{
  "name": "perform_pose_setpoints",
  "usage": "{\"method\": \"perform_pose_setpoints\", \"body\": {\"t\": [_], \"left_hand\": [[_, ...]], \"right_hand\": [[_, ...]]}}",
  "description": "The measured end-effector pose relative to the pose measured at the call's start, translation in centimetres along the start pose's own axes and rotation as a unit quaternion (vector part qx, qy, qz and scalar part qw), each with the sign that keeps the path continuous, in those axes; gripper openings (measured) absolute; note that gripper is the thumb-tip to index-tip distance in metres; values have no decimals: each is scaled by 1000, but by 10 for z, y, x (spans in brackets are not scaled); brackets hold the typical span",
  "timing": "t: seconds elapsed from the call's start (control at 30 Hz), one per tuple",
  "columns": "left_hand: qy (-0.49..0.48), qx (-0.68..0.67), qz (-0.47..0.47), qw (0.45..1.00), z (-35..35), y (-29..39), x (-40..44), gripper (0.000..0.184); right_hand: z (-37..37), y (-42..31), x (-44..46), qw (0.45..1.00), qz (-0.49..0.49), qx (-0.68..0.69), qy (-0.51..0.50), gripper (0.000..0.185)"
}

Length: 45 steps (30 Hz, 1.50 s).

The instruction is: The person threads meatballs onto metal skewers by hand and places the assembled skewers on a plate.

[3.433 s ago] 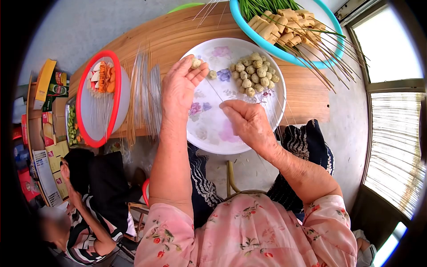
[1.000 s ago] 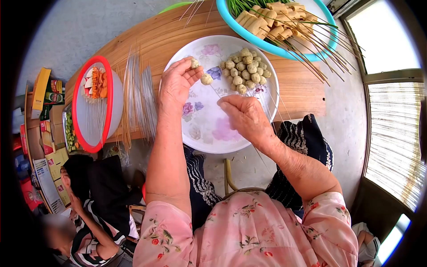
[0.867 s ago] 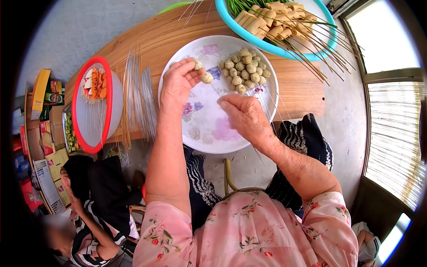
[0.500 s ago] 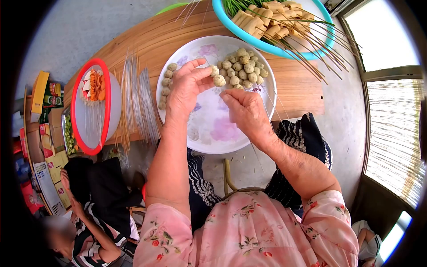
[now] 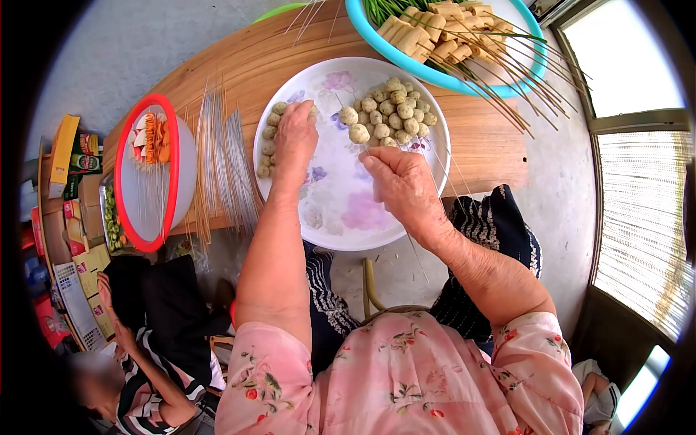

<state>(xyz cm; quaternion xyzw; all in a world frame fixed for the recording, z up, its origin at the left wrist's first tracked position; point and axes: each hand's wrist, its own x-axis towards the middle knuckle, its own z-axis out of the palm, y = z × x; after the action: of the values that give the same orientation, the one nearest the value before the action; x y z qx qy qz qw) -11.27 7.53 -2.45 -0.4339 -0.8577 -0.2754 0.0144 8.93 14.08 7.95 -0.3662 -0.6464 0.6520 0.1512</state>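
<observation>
In the head view, a white plate [image 5: 337,235] with purple flowers holds speckled, pale green-grey balls. My right hand [image 5: 400,177] pinches a thin skewer [image 5: 413,250] at the plate's right side. Two balls [image 5: 358,133] are threaded at its upper end, in front of the larger pile of balls [image 5: 396,109]. My left hand [image 5: 297,141] is palm down over the smaller group of balls [image 5: 269,133] at the plate's left. Its fingers are curled, and a bit of a ball [image 5: 313,110] shows at the fingertips; the rest of that grip is hidden.
Thin sticks [image 5: 230,167] lie left of the plate, beside a red-rimmed basket [image 5: 174,206] of skewered food. A blue-rimmed basin [image 5: 395,54] of rolled skewers overlaps the plate's far right; its sticks [image 5: 533,80] jut right. Another person [image 5: 163,391] sits at lower left.
My left hand has left the two threaded balls and moved left to the smaller group. My right hand keeps the skewer in nearly the same place.
</observation>
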Motion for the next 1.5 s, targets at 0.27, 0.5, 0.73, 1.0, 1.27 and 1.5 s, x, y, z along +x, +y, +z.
{"method": "perform_pose_setpoints", "body": {"t": [0.27, 0.5, 0.73, 1.0, 1.27, 1.5], "left_hand": [[-38, -14, -58, 997, -6, 11, 2, 16], [-67, -501, -329, 798, -34, 28, 15, 28], [-66, -637, -341, 689, -45, 18, 18, 28], [-84, -633, -330, 695, -49, 26, 17, 27], [-80, -635, -318, 699, -49, 31, 18, 25], [-74, -647, -321, 688, -49, 31, 18, 20]], "right_hand": [[-1, 3, -1, 999, -25, -23, 0, 16], [-1, -1, -3, 999, -27, -29, -9, 17], [1, -6, -6, 999, -12, -22, -45, 18], [4, 1, -4, 997, -54, -29, -41, 18], [1, -9, -6, 998, 12, -13, -53, 17], [2, -4, -6, 998, -11, -37, -40, 17]]}}
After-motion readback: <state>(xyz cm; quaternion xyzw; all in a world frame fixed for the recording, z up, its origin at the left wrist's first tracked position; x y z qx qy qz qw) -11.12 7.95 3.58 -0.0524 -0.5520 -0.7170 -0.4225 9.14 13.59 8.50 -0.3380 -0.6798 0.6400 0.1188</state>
